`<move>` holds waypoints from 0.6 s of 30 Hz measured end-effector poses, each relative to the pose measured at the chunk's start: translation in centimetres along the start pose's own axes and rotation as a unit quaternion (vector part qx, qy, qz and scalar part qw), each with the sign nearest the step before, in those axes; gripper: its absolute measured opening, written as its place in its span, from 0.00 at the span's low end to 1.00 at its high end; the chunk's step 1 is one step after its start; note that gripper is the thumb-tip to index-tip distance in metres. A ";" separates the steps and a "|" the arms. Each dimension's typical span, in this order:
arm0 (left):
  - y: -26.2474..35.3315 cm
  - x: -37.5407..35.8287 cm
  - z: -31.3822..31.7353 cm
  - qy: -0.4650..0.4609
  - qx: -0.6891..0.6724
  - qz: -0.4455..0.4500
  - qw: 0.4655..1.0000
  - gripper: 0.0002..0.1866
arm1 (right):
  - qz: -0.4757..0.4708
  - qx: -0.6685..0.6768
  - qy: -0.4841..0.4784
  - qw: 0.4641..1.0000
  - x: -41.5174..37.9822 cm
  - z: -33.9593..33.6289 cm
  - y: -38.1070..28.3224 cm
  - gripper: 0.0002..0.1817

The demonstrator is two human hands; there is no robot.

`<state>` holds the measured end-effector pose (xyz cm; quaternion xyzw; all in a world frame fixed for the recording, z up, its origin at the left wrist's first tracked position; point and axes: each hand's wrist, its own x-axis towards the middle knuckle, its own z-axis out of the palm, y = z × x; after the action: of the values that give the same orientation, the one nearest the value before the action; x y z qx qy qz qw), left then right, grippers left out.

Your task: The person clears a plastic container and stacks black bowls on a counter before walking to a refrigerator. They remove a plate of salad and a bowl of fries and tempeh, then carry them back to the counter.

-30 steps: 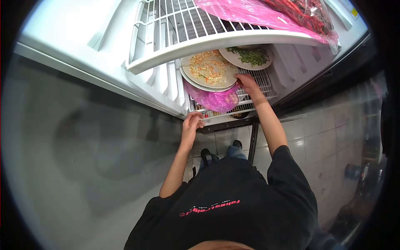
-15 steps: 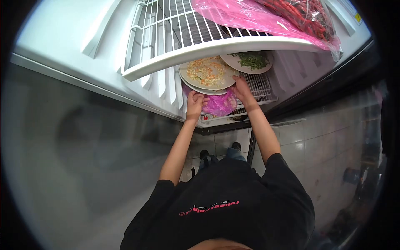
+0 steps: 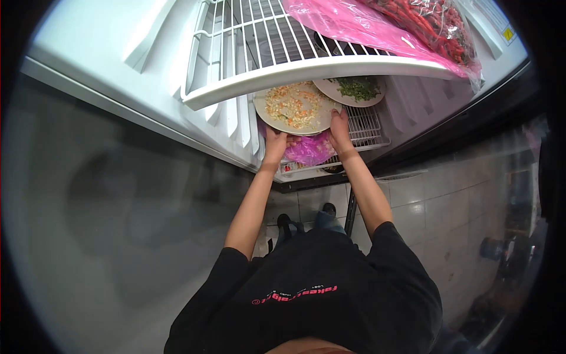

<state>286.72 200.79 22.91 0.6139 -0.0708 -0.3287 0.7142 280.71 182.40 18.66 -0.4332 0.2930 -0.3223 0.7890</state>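
A round pale plate scattered with chopped orange and white food is inside the fridge, under the wire shelf. My left hand grips its front left rim, fingers tucked beneath and partly hidden. At the right rim, my right hand holds the same plate, thumb on top. Below the plate and between my hands lies a pink plastic bag. Behind my right hand sits a second plate with chopped green herbs.
A white wire shelf with a thick front bar hangs over my hands. On it lie a pink bag and a clear bag of red chillies. The lower wire rack shows at right; tiled floor lies below.
My left hand has moved up to the plate's front rim, fingers now underneath. The plate's front edge has dropped over the dish beneath it, which is now mostly covered.
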 end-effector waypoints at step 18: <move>-7.0 3.3 -5.0 -0.092 -0.180 -0.030 0.979 0.25 | 0.114 0.030 -0.046 0.992 -12.3 -7.4 -6.2 0.23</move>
<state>289.08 202.86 14.27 0.4442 -0.0576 -0.4122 0.7934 266.00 185.46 22.98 -0.3875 0.2936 -0.2186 0.8461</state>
